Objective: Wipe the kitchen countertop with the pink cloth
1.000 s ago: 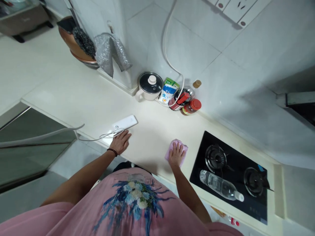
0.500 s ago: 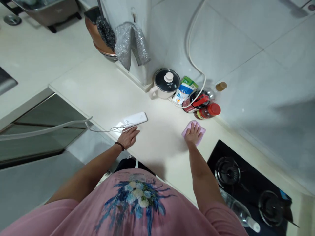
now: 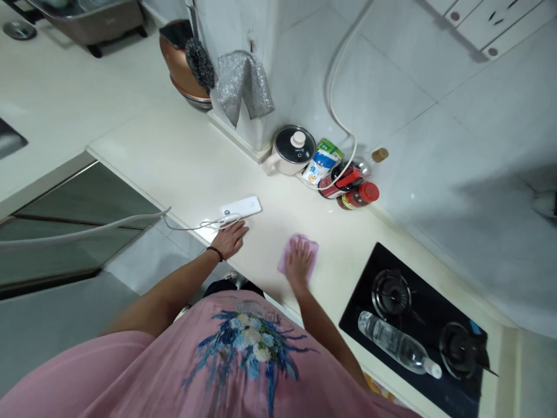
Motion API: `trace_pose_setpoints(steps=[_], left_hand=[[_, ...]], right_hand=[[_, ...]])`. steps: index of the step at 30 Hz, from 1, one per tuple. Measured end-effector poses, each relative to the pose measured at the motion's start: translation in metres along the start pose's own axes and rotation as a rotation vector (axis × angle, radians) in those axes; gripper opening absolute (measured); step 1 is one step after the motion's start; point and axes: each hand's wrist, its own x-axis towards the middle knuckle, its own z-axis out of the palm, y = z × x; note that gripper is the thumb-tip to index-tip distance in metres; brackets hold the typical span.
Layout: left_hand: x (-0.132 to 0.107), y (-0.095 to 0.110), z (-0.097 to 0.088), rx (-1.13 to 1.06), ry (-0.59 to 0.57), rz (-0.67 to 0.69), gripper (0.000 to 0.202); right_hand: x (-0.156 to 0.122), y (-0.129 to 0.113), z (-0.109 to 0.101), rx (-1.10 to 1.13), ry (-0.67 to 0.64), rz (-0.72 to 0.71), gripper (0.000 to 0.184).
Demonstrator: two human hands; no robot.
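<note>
My right hand (image 3: 299,262) lies flat with spread fingers on a pink cloth (image 3: 313,248), pressing it against the pale countertop (image 3: 261,261). Nearer the counter's front edge, my left hand (image 3: 230,239) rests palm down with its fingers extended. Just beyond its fingertips is a white rectangular device (image 3: 243,205), whose kind I cannot make out. A thin white cable (image 3: 187,228) loops between the device and the left hand.
Along the wall stand a lidded pot (image 3: 292,152), a blue-and-white packet (image 3: 321,165) and a red-capped jar (image 3: 359,196). A clear bottle (image 3: 394,342) lies on the black stove (image 3: 369,278) at right. A silver mesh cloth (image 3: 244,87) hangs at the wall corner.
My right hand and the pink cloth have slid left and toward me, away from the jars. My left hand stays beside the white device. The view has shifted slightly, showing more of the stove.
</note>
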Motion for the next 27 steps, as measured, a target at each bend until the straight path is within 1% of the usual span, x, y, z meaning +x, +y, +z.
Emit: trace_pose_setpoints(steps=[3, 5, 7, 9, 11, 13, 16, 22, 25, 27], left_hand=[[0.000, 0.000, 0.001, 0.001, 0.013, 0.008, 0.051], [0.001, 0.000, 0.002, 0.012, 0.013, 0.009, 0.050], [0.001, 0.000, 0.002, 0.013, 0.012, 0.013, 0.050], [0.000, -0.001, 0.003, 0.004, 0.018, 0.024, 0.051], [0.000, -0.001, 0.003, -0.006, 0.029, 0.037, 0.051], [-0.001, -0.001, 0.003, -0.013, 0.038, 0.044, 0.051], [-0.002, -0.002, 0.004, -0.020, 0.038, 0.048, 0.052], [-0.002, -0.001, 0.005, -0.007, 0.032, 0.054, 0.049], [-0.001, 0.000, 0.004, -0.005, 0.029, 0.052, 0.050], [-0.001, 0.001, 0.004, -0.004, 0.032, 0.048, 0.050]], right_hand=[[-0.051, -0.023, 0.022, 0.020, 0.007, -0.146, 0.062], [-0.070, -0.030, 0.032, 0.010, 0.031, -0.187, 0.062], [-0.074, -0.031, 0.035, -0.009, 0.053, -0.218, 0.061], [-0.065, -0.030, 0.032, -0.015, 0.063, -0.261, 0.060], [-0.045, -0.029, 0.025, -0.012, 0.073, -0.283, 0.059], [-0.017, -0.029, 0.016, -0.013, 0.089, -0.265, 0.060], [0.035, -0.028, 0.000, -0.033, 0.104, -0.202, 0.061], [0.145, -0.026, -0.030, -0.102, 0.081, -0.082, 0.062], [0.186, -0.032, -0.040, -0.083, 0.096, -0.060, 0.063], [0.206, -0.041, -0.043, -0.068, 0.107, -0.044, 0.063]])
